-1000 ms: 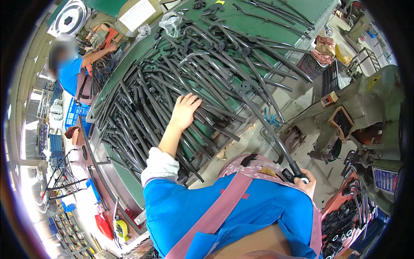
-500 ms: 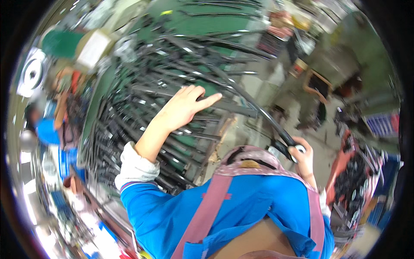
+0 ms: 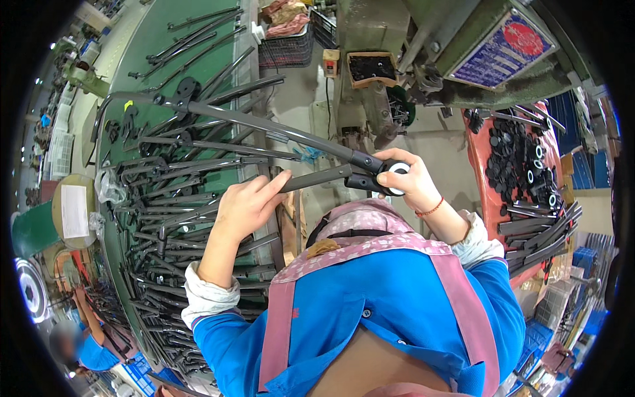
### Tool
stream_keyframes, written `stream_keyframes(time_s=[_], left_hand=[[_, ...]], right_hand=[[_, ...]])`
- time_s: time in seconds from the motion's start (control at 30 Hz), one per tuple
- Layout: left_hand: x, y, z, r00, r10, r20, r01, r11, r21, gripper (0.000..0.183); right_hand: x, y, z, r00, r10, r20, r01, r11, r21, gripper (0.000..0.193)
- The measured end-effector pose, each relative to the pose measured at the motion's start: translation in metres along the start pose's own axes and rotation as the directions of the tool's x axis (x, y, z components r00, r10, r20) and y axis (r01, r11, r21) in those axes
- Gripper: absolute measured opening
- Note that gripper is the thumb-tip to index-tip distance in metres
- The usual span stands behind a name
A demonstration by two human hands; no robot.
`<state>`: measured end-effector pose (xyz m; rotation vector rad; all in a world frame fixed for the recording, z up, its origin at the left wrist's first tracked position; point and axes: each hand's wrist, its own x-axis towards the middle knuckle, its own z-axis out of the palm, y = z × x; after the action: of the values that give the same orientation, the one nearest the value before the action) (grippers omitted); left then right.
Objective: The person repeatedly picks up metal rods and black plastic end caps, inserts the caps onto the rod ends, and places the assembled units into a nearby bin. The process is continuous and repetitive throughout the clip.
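In my right hand [image 3: 417, 185] is a black plastic hinge joint [image 3: 362, 181] with a white ring on its round end. A long black tube [image 3: 278, 135] sits in the joint's upper socket and stretches up to the left over the table. My left hand [image 3: 248, 206] is closed around another dark tube [image 3: 317, 178]. This tube's tip lies right at the joint's lower socket; whether it has entered cannot be made out. Many similar black tubes [image 3: 178, 228] lie piled beside and under my left hand.
The tubes lie on a green worktable [image 3: 142, 63]. A green machine [image 3: 463, 16] with a blue plate stands ahead on the right. Black parts and white rings fill a red tray [image 3: 476, 155] at the right. A wooden box [image 3: 370, 66] holds small black parts. Another person [image 3: 96, 347] is at lower left.
My view has swung round. My left hand, open over the pile before, has closed on a tube and brought it to the joint. The joint and long tube stay in my right hand.
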<state>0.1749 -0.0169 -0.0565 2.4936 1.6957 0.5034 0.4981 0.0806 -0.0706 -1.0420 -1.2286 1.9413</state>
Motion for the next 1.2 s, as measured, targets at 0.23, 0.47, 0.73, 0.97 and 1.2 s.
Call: stream_keyframes(time_s=[0.23, 0.47, 0.73, 0.97, 1.2], left_hand=[[0.006, 0.007, -0.007, 0.997, 0.033, 0.065, -0.032, 0.999, -0.014, 0.052], [0.013, 0.01, -0.009, 0.993, 0.064, 0.101, -0.066, 0.998, 0.01, 0.051], [0.046, 0.022, -0.013, 0.983, 0.102, 0.151, -0.115, 0.991, 0.074, 0.042], [0.06, 0.039, 0.009, 0.99, 0.056, 0.128, -0.059, 0.998, 0.016, 0.04], [0.072, 0.041, 0.012, 0.981, 0.188, -0.049, -0.177, 0.969, 0.172, 0.051]], right_hand=[[0.003, -0.005, -0.018, 1.0, -0.028, 0.012, 0.03, 0.977, -0.212, 0.043], [0.014, -0.02, -0.022, 0.999, 0.029, 0.045, -0.023, 0.991, -0.128, 0.036], [0.027, -0.042, -0.019, 0.996, 0.004, 0.089, 0.026, 0.942, -0.336, 0.035], [0.03, -0.05, -0.031, 0.991, 0.114, 0.068, -0.085, 0.939, -0.334, 0.035], [0.03, -0.056, -0.057, 0.994, -0.028, 0.108, 0.076, 0.879, -0.47, 0.041]])
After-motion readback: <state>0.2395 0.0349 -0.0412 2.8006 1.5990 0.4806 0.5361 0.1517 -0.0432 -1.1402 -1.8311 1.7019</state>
